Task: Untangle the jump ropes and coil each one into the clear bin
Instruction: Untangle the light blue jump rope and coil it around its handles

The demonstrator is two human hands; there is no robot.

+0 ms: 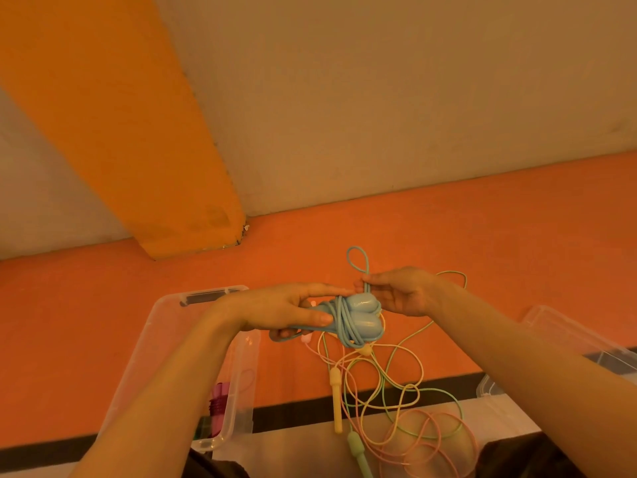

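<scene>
Head view: left hand (293, 310) gripping wound blue jump rope (358, 320); right hand (396, 291) pinching its loose loop (358, 258).

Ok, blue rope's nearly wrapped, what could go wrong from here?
The right hand only pinches the last loop; if it slips, the wraps on the blue rope, gripped by the left hand, may spring loose. The yellow, green and pink ropes lie tangled right under it and could snag on the way to the clear bin.
</scene>
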